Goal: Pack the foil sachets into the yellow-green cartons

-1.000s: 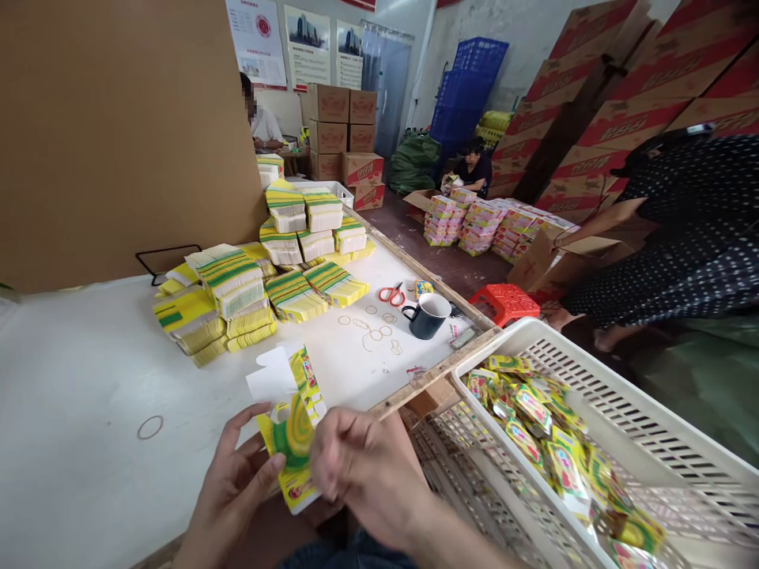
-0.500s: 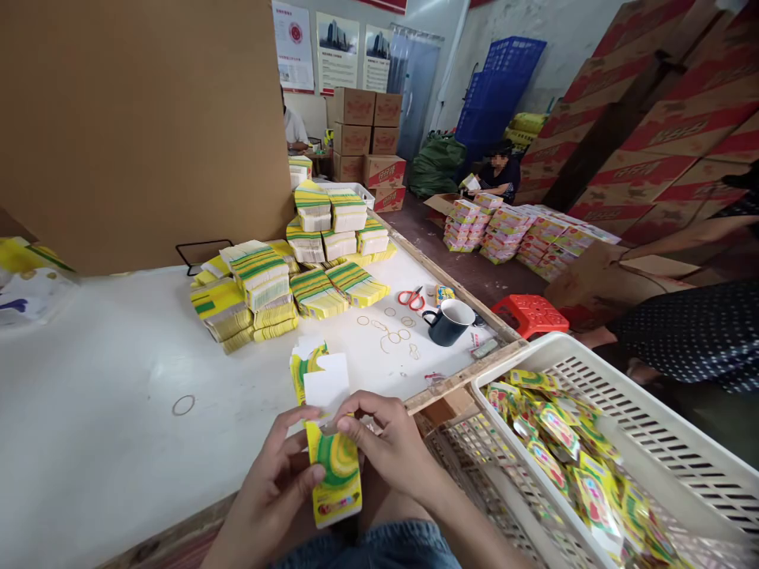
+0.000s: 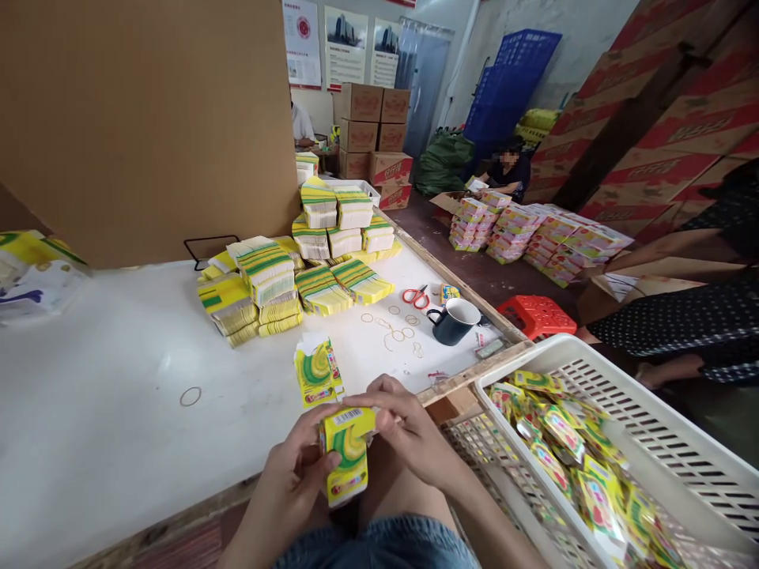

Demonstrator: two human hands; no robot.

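Observation:
A small yellow and green carton (image 3: pixel 349 468) is upright over my lap, its top flap with a barcode bent toward me. My left hand (image 3: pixel 297 466) is closed around its left side, thumb on the front. At the top right, the fingers of my right hand (image 3: pixel 409 423) grip the flap's edge. Just beyond the hands, another yellow and green carton (image 3: pixel 317 370) lies on the white table (image 3: pixel 118 427). Stacks of flat yellow carton blanks (image 3: pixel 261 273) sit farther back.
A white crate (image 3: pixel 569 341) of filled packets stands at right. Near the table's right edge are a dark mug (image 3: pixel 454 324), red scissors (image 3: pixel 417 297) and rubber bands. A cardboard sheet (image 3: pixel 148 134) walls the back. Beyond are a red stool (image 3: pixel 537 314), stacked boxes and other people.
The white upright flap has been folded down toward me, so its yellow barcode side shows. My right hand has moved slightly right. The person at right has shifted.

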